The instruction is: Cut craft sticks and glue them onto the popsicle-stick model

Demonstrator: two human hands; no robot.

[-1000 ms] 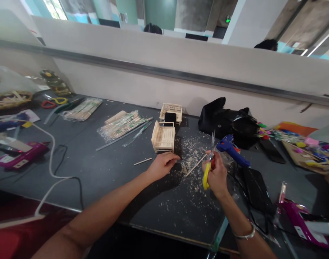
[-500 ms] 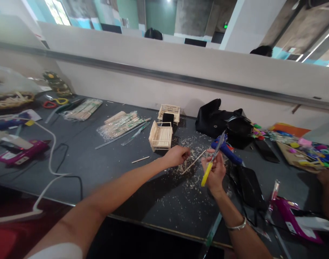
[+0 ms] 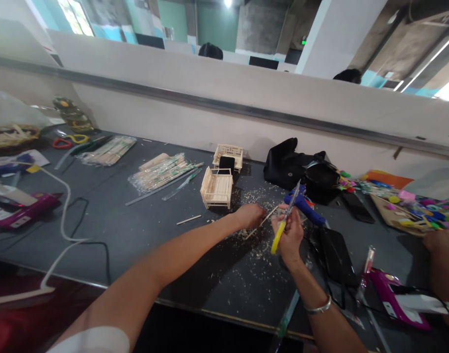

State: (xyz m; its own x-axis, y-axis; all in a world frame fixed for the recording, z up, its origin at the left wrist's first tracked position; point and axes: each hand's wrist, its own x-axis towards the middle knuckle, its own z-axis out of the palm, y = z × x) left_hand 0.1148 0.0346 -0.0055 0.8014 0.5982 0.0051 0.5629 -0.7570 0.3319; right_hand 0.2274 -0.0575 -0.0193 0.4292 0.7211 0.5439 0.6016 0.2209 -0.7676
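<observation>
While the wooden bench (image 3: 222, 186) looked assembled, a thin stick (image 3: 271, 213) between your hands was unattached.
Your right hand (image 3: 292, 234) gripped scissors (image 3: 278, 237); whether your left hand (image 3: 250, 215) pinched the stick was unclear; bagged sticks (image 3: 165, 174) lay unbuilt.

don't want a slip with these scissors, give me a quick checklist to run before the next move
1. Scissors in hand: ok, held in the right hand.
2. Blades pointing away from the left hand: ok, they point up and away.
3. Left hand gripping the thin stick: cannot tell, it's close but contact is unclear.
4. Front wooden model out of the way: ok, upright and apart from both hands.
5. Table free of scraps: not ok, wood bits lie scattered around the hands.
</observation>
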